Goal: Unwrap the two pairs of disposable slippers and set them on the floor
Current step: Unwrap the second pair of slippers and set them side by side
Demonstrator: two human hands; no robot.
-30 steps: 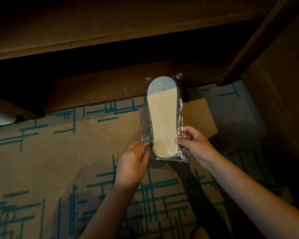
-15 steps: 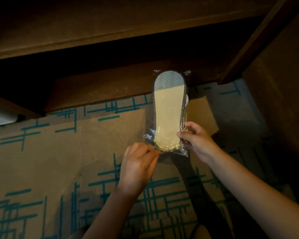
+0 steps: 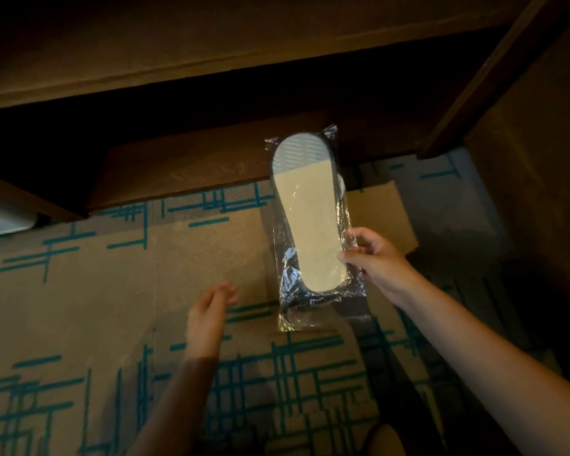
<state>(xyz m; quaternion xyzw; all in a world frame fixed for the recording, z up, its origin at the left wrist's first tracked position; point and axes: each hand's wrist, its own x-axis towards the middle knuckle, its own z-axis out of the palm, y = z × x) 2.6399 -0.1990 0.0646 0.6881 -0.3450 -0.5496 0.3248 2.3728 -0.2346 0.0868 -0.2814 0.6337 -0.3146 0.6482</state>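
A pair of disposable slippers (image 3: 310, 222) sits in a clear plastic wrapper (image 3: 323, 311), pale sole facing me, toe end pointing away. The wrapper's near end hangs loose and unfolded below the heel. My right hand (image 3: 372, 261) grips the pack by its right edge near the heel and holds it up above the carpet. My left hand (image 3: 211, 314) is off the pack, down to the left, blurred, fingers loosely together and holding nothing. Only one wrapped pack is in view.
Tan carpet with teal line pattern (image 3: 79, 307) covers the floor. A dark wooden shelf unit (image 3: 178, 172) with a deep shadowed recess runs across the back. A wooden panel (image 3: 533, 159) stands at the right. A white object (image 3: 0, 222) shows at the left edge.
My left hand pulled the wrapper's near flap loose, then let go and swung down to the left. The pack's flap now hangs unfolded; my right hand still holds the pack.
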